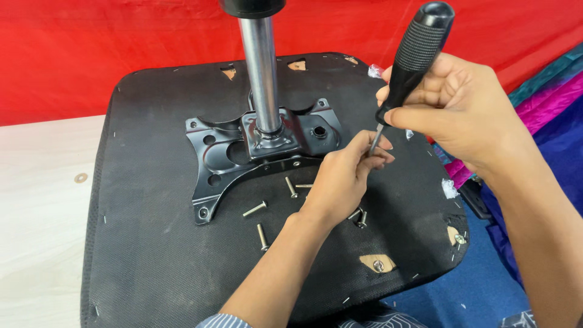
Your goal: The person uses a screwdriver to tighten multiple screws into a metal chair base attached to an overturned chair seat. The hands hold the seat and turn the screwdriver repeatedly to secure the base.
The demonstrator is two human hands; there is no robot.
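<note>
Left fingers point(370, 152) pinch the screwdriver point(413, 54) tip; right fingers point(419, 115) grip its handle.

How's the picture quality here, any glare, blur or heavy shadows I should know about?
Head view: even, soft light, sharp throughout. A bright glare streak runs down the metal post; faint shine on the black bracket. Only soft shadows lie under the left hand and right hand holding the screwdriver. No obvious blur.

You get bright, even light and sharp focus around your hands point(388, 146). Soft shadows fall just beneath them. Left of them, the metal post point(261, 73) shows streaky glare; no blur anywhere.
</note>
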